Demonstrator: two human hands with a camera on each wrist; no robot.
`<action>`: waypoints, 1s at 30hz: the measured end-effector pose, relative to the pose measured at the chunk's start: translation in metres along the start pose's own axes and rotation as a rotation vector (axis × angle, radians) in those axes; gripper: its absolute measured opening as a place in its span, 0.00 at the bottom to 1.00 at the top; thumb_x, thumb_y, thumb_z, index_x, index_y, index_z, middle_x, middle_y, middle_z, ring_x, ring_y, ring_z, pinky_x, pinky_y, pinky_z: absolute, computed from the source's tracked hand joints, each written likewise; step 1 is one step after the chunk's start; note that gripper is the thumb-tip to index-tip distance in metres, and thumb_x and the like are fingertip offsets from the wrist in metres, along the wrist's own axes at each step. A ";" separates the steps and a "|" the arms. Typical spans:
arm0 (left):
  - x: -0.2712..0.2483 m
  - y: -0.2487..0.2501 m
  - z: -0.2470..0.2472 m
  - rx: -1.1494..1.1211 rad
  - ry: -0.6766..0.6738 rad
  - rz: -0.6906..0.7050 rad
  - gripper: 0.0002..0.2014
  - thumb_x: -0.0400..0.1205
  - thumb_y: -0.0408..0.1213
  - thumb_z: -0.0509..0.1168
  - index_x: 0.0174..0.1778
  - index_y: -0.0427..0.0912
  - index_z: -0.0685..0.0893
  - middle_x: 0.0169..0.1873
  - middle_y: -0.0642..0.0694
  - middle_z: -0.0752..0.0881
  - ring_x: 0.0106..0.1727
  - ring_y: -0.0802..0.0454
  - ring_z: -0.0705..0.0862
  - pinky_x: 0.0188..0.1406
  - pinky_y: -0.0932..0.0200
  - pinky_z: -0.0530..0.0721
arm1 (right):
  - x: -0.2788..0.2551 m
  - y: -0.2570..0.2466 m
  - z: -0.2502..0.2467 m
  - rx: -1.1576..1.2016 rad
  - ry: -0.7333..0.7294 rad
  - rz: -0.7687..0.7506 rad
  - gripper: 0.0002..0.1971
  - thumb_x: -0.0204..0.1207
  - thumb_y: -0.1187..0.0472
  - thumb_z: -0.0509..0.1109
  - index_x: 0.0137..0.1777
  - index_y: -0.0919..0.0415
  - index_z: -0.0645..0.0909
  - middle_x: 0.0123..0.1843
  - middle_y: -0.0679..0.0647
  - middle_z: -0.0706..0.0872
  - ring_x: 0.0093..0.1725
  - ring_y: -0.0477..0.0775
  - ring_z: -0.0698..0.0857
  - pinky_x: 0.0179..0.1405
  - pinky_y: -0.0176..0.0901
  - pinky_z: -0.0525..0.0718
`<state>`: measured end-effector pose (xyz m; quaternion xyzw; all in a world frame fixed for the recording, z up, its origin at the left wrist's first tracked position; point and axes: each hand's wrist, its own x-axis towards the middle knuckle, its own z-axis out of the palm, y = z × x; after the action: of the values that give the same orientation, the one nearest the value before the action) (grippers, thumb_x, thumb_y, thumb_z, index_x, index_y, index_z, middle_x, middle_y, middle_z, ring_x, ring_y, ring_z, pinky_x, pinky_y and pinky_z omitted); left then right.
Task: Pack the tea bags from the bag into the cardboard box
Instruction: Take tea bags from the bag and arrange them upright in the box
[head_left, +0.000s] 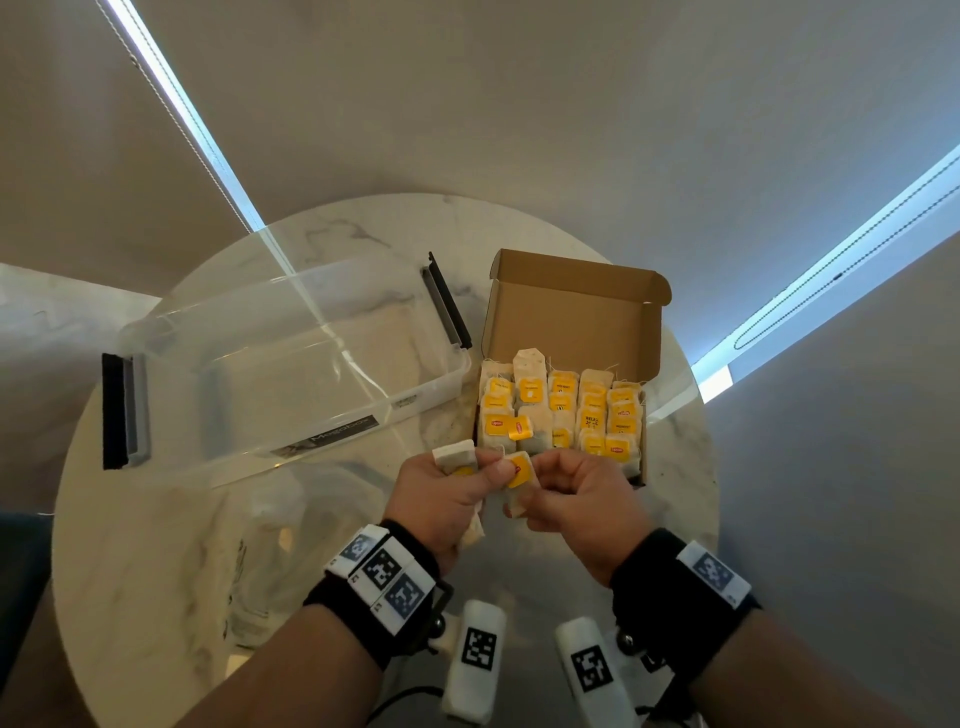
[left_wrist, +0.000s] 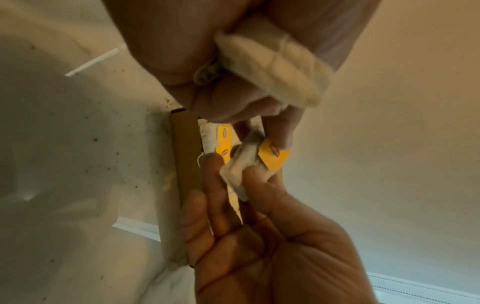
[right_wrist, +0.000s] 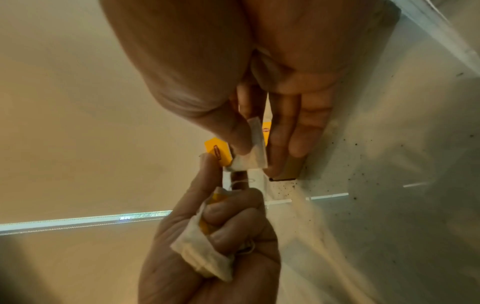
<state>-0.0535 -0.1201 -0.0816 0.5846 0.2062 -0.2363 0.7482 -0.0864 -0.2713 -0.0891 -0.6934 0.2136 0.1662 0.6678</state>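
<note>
Right hand (head_left: 576, 493) pinches a yellow-tagged tea bag (head_left: 518, 480) at frame centre. Left hand (head_left: 447, 493) clutches spare tea bags (head_left: 457, 457). The cardboard box (head_left: 571, 312) lies just above the grip, nearer the right hand; its rows run up-frame.

We see the open brown cardboard box (head_left: 571, 312) right of centre, lid up, packed with rows of yellow-tagged tea bags (head_left: 561, 410). Just below it, more tea bags (head_left: 517, 475) are held above the table.
</note>
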 end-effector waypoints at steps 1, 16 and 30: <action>0.000 0.001 -0.001 0.052 -0.007 0.043 0.03 0.74 0.22 0.75 0.41 0.29 0.89 0.23 0.44 0.87 0.25 0.54 0.85 0.24 0.65 0.82 | 0.001 0.001 -0.001 -0.040 0.005 -0.024 0.09 0.71 0.74 0.78 0.48 0.62 0.88 0.42 0.62 0.93 0.42 0.58 0.91 0.43 0.46 0.89; 0.005 0.004 -0.011 0.573 -0.105 0.416 0.10 0.72 0.29 0.79 0.40 0.51 0.93 0.36 0.56 0.93 0.40 0.62 0.90 0.42 0.69 0.86 | 0.004 0.000 -0.012 -0.358 0.075 -0.353 0.12 0.75 0.64 0.79 0.42 0.41 0.91 0.39 0.41 0.93 0.40 0.42 0.91 0.43 0.33 0.87; 0.006 -0.007 -0.017 -0.272 0.007 -0.465 0.15 0.87 0.47 0.60 0.45 0.39 0.82 0.35 0.41 0.88 0.19 0.55 0.73 0.12 0.69 0.67 | 0.073 -0.013 -0.021 -0.681 0.250 -0.014 0.04 0.77 0.54 0.77 0.48 0.51 0.90 0.42 0.46 0.91 0.43 0.47 0.89 0.47 0.42 0.88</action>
<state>-0.0531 -0.1060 -0.0944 0.4163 0.3673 -0.3699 0.7450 -0.0182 -0.2970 -0.1145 -0.8925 0.2213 0.1374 0.3683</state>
